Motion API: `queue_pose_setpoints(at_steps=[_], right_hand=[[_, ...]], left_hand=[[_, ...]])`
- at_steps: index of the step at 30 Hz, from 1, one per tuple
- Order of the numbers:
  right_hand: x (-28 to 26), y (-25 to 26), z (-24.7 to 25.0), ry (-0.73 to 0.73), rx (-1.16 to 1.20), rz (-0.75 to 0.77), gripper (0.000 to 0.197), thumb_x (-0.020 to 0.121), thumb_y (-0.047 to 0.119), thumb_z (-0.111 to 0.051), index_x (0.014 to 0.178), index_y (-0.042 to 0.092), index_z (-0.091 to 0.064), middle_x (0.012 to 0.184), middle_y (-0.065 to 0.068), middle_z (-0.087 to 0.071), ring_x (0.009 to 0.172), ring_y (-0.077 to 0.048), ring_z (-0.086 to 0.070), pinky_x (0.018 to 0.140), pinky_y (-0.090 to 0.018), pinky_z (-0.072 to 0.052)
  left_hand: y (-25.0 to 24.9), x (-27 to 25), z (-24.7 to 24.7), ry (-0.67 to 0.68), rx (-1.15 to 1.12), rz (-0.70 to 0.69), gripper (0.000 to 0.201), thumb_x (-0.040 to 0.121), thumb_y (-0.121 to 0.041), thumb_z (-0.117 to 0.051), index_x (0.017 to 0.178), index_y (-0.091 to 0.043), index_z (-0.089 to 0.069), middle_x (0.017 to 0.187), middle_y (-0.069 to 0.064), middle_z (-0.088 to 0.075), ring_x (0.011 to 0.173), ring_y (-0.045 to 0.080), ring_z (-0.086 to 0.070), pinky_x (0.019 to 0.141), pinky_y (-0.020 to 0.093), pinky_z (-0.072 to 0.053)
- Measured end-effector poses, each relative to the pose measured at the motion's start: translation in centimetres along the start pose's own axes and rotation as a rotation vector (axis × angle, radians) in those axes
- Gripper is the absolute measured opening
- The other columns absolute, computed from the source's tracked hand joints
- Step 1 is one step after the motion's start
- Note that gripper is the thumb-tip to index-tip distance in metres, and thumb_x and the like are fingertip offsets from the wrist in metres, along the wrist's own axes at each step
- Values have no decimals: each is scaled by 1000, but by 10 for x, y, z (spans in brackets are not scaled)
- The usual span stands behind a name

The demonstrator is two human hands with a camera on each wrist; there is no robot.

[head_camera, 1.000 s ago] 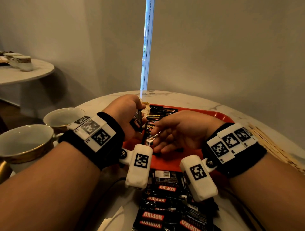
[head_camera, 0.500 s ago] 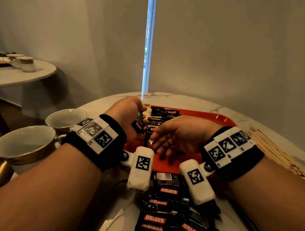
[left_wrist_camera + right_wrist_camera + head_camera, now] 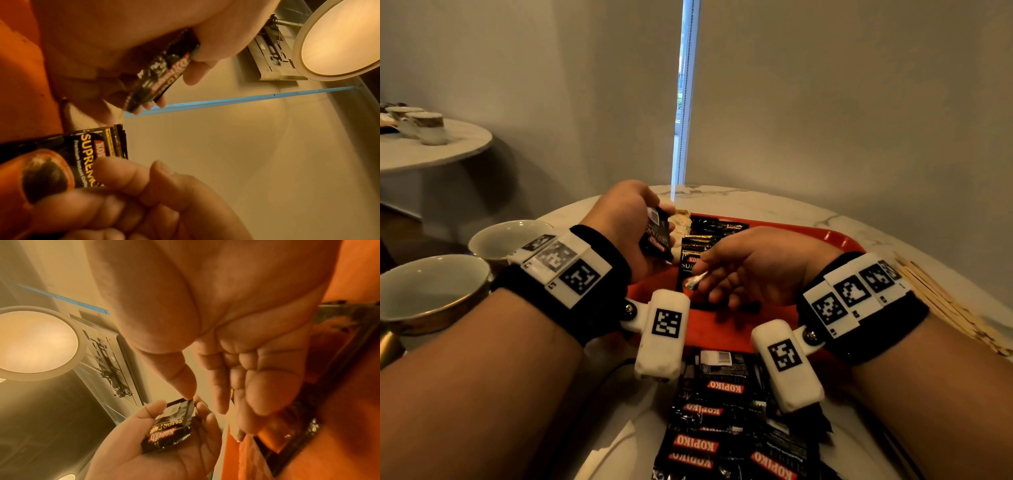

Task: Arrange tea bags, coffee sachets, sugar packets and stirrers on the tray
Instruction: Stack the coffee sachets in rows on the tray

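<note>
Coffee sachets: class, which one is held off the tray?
The sachet gripped in the left hand; the others lie flat on the red tray or the table.

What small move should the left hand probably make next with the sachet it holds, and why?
Probably lower the coffee sachet the left hand grips onto the row of sachets on the red tray, beside the right hand: it hangs above the tray, not yet placed.

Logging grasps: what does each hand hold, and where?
Left hand grips a coffee sachet by its edges; right hand seems to hold nothing.
</note>
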State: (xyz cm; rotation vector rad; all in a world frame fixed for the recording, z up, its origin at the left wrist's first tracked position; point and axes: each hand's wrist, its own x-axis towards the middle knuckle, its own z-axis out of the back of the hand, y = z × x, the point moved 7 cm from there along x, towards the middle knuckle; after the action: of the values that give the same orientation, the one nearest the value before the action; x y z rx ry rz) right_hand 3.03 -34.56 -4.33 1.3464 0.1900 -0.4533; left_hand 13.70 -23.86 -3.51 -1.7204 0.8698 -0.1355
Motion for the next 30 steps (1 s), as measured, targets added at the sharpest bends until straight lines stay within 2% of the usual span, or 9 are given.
queue_pose_setpoints(at_steps=[3,7,10,12,15,20,23,25,30], right_hand=[[-4,11,8,-35,-3,74,14,97,17,-54,98,8,-65,77,-7,-63,62,-15,-58,52,-23,-42],[-14,30,23,-94,41,254,10,92,7,-60,85,13,-62,65,0,-57,53,-9,-46,47,-18,-31],[-20,39,33,-139,65,374,20,88,-8,-58,87,12,-64,66,0,-58,53,-10,-46,40,-17,-33],[-24,42,36,-142,58,435,30,84,-16,-55,91,11,-66,74,-3,-58,55,-11,-49,43,-20,-35],[-27,42,41,-143,-3,470,44,78,-25,-50,92,12,-68,79,-6,-58,60,-14,-54,49,-26,-37],[-26,43,39,-109,-138,507,38,62,3,-79,94,25,-77,92,-15,-64,74,-22,-60,58,-31,-44],[-28,46,35,-112,-153,553,38,63,7,-84,97,22,-77,105,-30,-67,89,-40,-69,76,-44,-55],[-32,49,35,-126,-162,592,29,69,4,-84,93,18,-78,96,-23,-73,86,-30,-72,74,-37,-56],[-42,57,37,-258,-259,670,7,85,7,-73,89,13,-75,75,5,-73,69,-1,-65,63,-15,-48]], left_hand=[[-6,-2,-3,24,-27,-61,33,88,-22,-40,102,-11,-66,88,11,-59,71,24,-57,64,31,-49],[-6,-8,-15,87,-9,-123,34,89,-10,-38,103,-13,-69,103,14,-65,98,29,-68,85,37,-55],[-4,-13,-25,123,30,-160,30,95,-4,-39,107,-14,-65,99,13,-62,59,15,-64,48,17,-48],[-3,-14,-27,136,41,-168,32,96,-2,-42,114,-13,-65,96,12,-62,48,9,-58,42,15,-45],[-2,-13,-27,158,29,-154,35,97,-3,-46,125,-11,-64,100,10,-64,60,9,-53,43,14,-47],[0,-14,-27,151,-5,-157,34,96,-1,-51,128,-4,-62,108,13,-63,74,15,-63,53,15,-53],[3,-13,-30,154,-11,-141,35,96,0,-52,130,-1,-61,107,14,-59,73,14,-59,52,14,-52],[5,-11,-30,156,-7,-122,34,96,-1,-52,129,1,-60,103,14,-61,70,12,-59,50,13,-52],[11,-11,-30,143,75,-69,12,99,-11,-52,94,-5,-61,56,3,-63,47,6,-63,42,10,-47]])
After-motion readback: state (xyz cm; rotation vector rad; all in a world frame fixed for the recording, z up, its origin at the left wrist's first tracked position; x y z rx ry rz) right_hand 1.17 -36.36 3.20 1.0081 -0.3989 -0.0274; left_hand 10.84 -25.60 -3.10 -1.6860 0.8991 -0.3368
